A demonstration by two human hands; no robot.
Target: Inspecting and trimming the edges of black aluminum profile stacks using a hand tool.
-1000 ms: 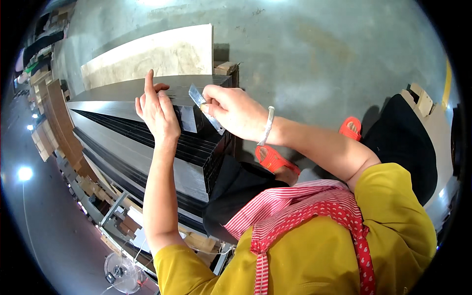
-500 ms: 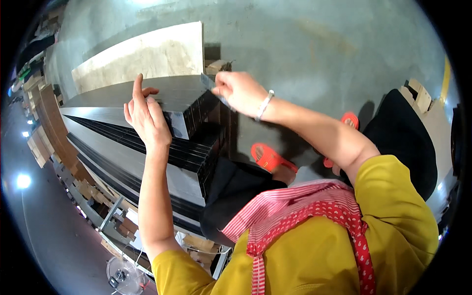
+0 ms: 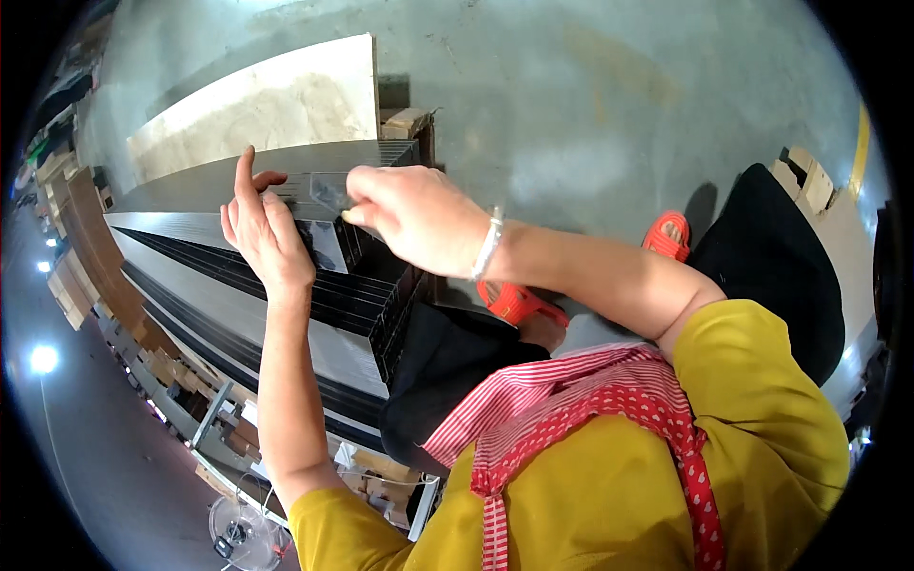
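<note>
A long stack of dark flat panels (image 3: pixel 276 171) with grey edges lies in front of me, on top of further black and grey layers. My left hand (image 3: pixel 267 236) is at the stack's near side edge, index finger stretched out and thumb apart, with nothing visible in it. Above the stack's right end, my right hand (image 3: pixel 419 217) pinches a small clear plastic piece (image 3: pixel 328 192) between thumb and fingers. Its exact kind I cannot make out. A shiny patch (image 3: pixel 324 245) shows on the stack's end, just below the plastic piece.
A pale board (image 3: pixel 276 95) stands beyond the stack, with cardboard (image 3: pixel 407 124) at its right end. Lower left are a clear round fan (image 3: pixel 243 533) and a metal frame (image 3: pixel 211 416). Cardboard boxes (image 3: pixel 71 285) lie farther left. My red sandals (image 3: pixel 524 303) are on the floor.
My right hand has moved left over the stack's end, bringing the clear plastic piece close to my left hand. The left hand keeps its pose; the whole view has shifted slightly.
</note>
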